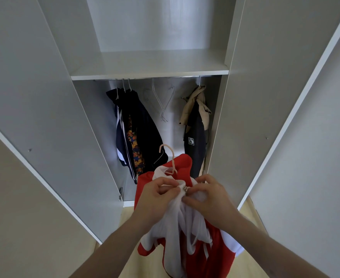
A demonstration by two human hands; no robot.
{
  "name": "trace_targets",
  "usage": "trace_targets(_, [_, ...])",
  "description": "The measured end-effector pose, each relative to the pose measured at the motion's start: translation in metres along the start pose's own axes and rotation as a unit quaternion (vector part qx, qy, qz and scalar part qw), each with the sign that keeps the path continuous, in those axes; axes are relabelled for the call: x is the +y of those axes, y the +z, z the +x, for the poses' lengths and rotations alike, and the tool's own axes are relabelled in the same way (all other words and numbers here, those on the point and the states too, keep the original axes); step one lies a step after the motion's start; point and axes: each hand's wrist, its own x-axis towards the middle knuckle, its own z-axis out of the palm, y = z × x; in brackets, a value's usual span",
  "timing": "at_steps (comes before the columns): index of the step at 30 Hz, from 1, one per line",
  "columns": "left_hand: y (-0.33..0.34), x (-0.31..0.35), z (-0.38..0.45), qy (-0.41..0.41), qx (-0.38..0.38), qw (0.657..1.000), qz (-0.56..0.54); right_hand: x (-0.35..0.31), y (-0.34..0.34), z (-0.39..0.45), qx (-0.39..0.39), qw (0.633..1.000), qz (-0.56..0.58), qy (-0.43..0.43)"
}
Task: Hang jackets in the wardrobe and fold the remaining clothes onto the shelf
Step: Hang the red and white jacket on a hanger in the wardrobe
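The left hand (157, 194) pinches the white collar fabric of the red-and-white jacket (187, 227) just left of the zipper pull (184, 189). The right hand (209, 199) pinches the pull from the right. The jacket hangs between both hands, long axis vertical, on the pink hanger (170, 157), whose hook rises on the far side. The rail (165, 77) lies far and above; neither hand looks clearly nearer.

Pale wood floor (129, 217) — below, nothing else.
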Motion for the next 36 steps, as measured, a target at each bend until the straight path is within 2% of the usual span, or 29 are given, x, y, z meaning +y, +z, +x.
trace_targets(5, [-0.005, 0.006, 0.0, 0.021, -0.012, 0.998, 0.051, 0.0, -0.003, 0.002, -0.024, 0.998, -0.047, -0.023])
trace_targets(10, [-0.002, 0.001, -0.008, 0.082, -0.001, 0.981, 0.178, -0.002, -0.012, 0.012, -0.084, 0.994, -0.076, -0.008])
trace_targets(13, [0.007, -0.009, -0.013, 0.108, -0.01, 0.967, 0.229, -0.003, -0.012, 0.023, -0.112, 0.989, 0.022, 0.093])
trace_targets(17, [0.015, -0.027, -0.02, 0.162, 0.001, 0.944, 0.287, -0.004, -0.009, 0.032, -0.128, 0.938, 0.169, 0.275])
trace_targets(20, [0.019, -0.043, -0.026, 0.162, 0.015, 0.94, 0.299, -0.005, 0.001, 0.028, -0.107, 0.913, 0.204, 0.336])
trace_targets(24, [0.023, -0.055, -0.025, 0.112, 0.045, 0.958, 0.261, -0.004, 0.017, 0.017, -0.105, 0.916, 0.239, 0.306])
trace_targets(29, [0.039, -0.054, -0.022, 0.073, 0.066, 0.956, 0.277, -0.004, 0.018, 0.012, -0.126, 0.945, 0.191, 0.235])
trace_targets(32, [0.038, -0.057, -0.02, 0.137, 0.09, 0.942, 0.293, -0.002, 0.011, 0.013, -0.145, 0.95, 0.168, 0.221])
trace_targets(36, [0.028, -0.062, -0.019, 0.211, 0.056, 0.917, 0.334, 0.002, 0.001, 0.01, -0.121, 0.986, 0.066, 0.096])
